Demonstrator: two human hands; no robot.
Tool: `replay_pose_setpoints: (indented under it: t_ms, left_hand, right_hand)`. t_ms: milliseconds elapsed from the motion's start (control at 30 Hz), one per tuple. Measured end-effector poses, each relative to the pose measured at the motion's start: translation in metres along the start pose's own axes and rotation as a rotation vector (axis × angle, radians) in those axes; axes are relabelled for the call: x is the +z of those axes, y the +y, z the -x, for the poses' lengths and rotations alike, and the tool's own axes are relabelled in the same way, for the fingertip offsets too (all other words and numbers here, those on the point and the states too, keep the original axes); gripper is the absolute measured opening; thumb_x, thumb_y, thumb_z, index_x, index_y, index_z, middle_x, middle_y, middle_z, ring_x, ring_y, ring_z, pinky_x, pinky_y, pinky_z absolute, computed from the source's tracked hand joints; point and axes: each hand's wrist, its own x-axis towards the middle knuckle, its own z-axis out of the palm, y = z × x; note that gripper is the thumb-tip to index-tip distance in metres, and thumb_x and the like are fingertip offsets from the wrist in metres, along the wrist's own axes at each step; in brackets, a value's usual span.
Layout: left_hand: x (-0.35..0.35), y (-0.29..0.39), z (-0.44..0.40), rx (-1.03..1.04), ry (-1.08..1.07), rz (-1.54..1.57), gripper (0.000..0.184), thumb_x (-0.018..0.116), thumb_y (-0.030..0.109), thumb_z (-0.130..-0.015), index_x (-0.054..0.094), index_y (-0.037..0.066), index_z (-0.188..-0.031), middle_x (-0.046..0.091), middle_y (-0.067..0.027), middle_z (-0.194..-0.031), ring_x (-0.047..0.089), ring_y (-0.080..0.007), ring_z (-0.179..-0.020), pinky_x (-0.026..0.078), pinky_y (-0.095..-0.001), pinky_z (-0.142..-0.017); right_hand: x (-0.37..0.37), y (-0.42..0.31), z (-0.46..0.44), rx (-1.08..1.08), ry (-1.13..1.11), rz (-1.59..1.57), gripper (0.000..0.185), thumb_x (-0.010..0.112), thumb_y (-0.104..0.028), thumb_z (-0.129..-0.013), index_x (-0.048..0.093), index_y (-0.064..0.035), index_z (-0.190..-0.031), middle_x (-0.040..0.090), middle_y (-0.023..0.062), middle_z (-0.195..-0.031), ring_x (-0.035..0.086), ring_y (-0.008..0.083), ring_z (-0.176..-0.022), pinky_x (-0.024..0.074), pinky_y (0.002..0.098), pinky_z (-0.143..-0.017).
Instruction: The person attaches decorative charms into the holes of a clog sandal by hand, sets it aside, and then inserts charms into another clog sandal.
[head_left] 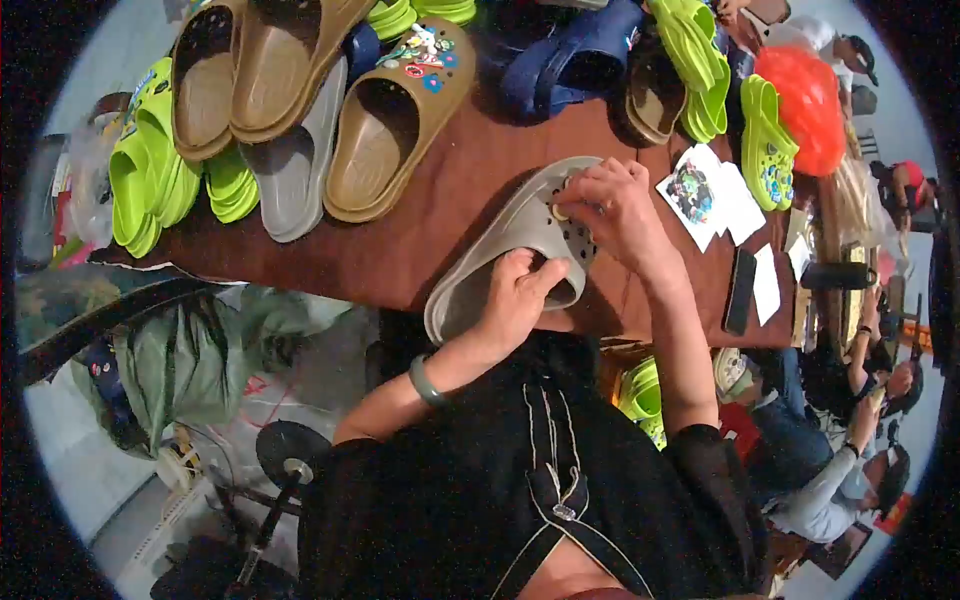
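Observation:
A grey clog (472, 262) rests on the near edge of the table, its holed toe pointing away from me. My left hand (518, 300) grips it at the foot opening, with fingers reaching inside, where the tips are hidden. Over the holes in the clog's upper, my right hand (618, 212) pinches a small pale shoe charm (559, 211) against the surface. Most of that charm is covered by the fingers. To the left lies a brown clog (375, 150) with several colourful charms fixed to its toe.
More brown clogs (205, 90), green clogs (150, 185) and navy clogs (575, 70) crowd the brown table (390, 262). Right of my hands lie a printed card (692, 190), a black phone (739, 290) and a red plastic bag (803, 110). Other people sit at the right.

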Motion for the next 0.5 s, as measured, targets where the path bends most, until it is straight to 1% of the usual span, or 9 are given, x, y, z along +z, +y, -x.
replay_pose_setpoints:
  t_ms: [67,100,133,200,267,300,333,433,500]
  left_hand:
    - [0.001,-0.011,-0.005,-0.018,0.050,0.045,0.017,0.061,0.015,-0.087,0.062,-0.002,-0.084,0.061,0.0009,-0.081,0.054,-0.0065,-0.075,0.044,-0.0246,-0.068]
    - [0.002,-0.003,-0.006,-0.043,0.059,0.102,0.016,0.060,0.015,-0.087,0.062,-0.001,-0.084,0.060,0.0012,-0.080,0.054,-0.0062,-0.074,0.043,-0.0245,-0.067]
    - [0.004,0.012,-0.005,-0.070,0.067,0.158,0.016,0.060,0.014,-0.087,0.062,-0.001,-0.084,0.059,0.0015,-0.079,0.053,-0.0059,-0.074,0.043,-0.0245,-0.067]
    - [0.008,0.018,-0.011,-0.076,0.105,0.321,0.012,0.057,0.011,-0.087,0.062,0.000,-0.084,0.056,0.0027,-0.076,0.051,-0.0048,-0.072,0.042,-0.0239,-0.064]
    - [0.009,0.018,-0.011,-0.055,0.136,0.335,0.012,0.057,0.011,-0.087,0.062,0.000,-0.084,0.056,0.0032,-0.076,0.050,-0.0044,-0.071,0.040,-0.0229,-0.063]
    - [0.008,0.019,-0.011,-0.046,0.153,0.341,0.012,0.057,0.011,-0.087,0.062,0.000,-0.085,0.055,0.0034,-0.076,0.049,-0.0041,-0.071,0.040,-0.0224,-0.062]
    - [0.003,0.012,-0.010,-0.068,0.155,0.312,0.007,0.059,0.005,-0.086,0.060,0.005,-0.093,0.058,0.0015,-0.087,0.053,-0.0058,-0.078,0.044,-0.0235,-0.068]
    - [0.004,0.011,-0.009,-0.055,0.173,0.350,0.003,0.059,0.005,-0.087,0.059,0.007,-0.089,0.055,0.0041,-0.083,0.048,-0.0026,-0.072,0.040,-0.0203,-0.062]
    - [0.003,0.010,-0.008,-0.089,0.182,0.331,0.004,0.059,0.005,-0.087,0.058,0.009,-0.086,0.052,0.0055,-0.081,0.045,-0.0011,-0.069,0.036,-0.0188,-0.059]
  right_hand:
    - [0.003,-0.006,0.004,-0.076,0.067,0.147,0.016,0.067,-0.015,-0.076,0.069,-0.0143,-0.093,0.062,0.0029,-0.094,0.054,0.0235,-0.099,0.0307,0.0423,-0.089]
    - [0.003,-0.010,0.006,-0.112,0.102,0.223,0.017,0.066,-0.015,-0.077,0.069,-0.0141,-0.094,0.063,0.0026,-0.094,0.054,0.0234,-0.099,0.0307,0.0434,-0.089]
    - [0.003,-0.016,0.007,-0.109,0.070,0.246,0.021,0.063,-0.020,-0.081,0.068,-0.0139,-0.100,0.060,0.0030,-0.102,0.051,0.0238,-0.103,0.0293,0.0473,-0.093]
    - [0.008,-0.025,0.008,-0.111,0.094,0.280,0.022,0.060,-0.023,-0.084,0.067,-0.0139,-0.103,0.057,0.0041,-0.108,0.048,0.0241,-0.107,0.0275,0.0485,-0.095]
    - [0.011,-0.028,0.009,-0.102,0.065,0.312,0.023,0.055,-0.027,-0.088,0.066,-0.0156,-0.105,0.052,0.0052,-0.116,0.042,0.0249,-0.114,0.0238,0.0511,-0.099]
    - [0.012,-0.027,0.008,-0.119,0.055,0.304,0.023,0.055,-0.028,-0.088,0.066,-0.0159,-0.104,0.052,0.0049,-0.116,0.042,0.0248,-0.114,0.0234,0.0514,-0.099]
    - [0.013,-0.025,0.007,-0.136,0.045,0.295,0.023,0.054,-0.028,-0.089,0.066,-0.0163,-0.104,0.053,0.0047,-0.115,0.042,0.0248,-0.114,0.0230,0.0518,-0.099]
    - [0.021,-0.020,0.004,-0.150,0.035,0.257,0.021,0.051,-0.027,-0.091,0.066,-0.0166,-0.099,0.054,0.0039,-0.112,0.043,0.0248,-0.113,0.0218,0.0546,-0.100]
    - [0.025,-0.016,0.002,-0.151,0.009,0.223,0.020,0.050,-0.025,-0.091,0.066,-0.0155,-0.097,0.054,0.0038,-0.110,0.044,0.0250,-0.112,0.0218,0.0557,-0.101]
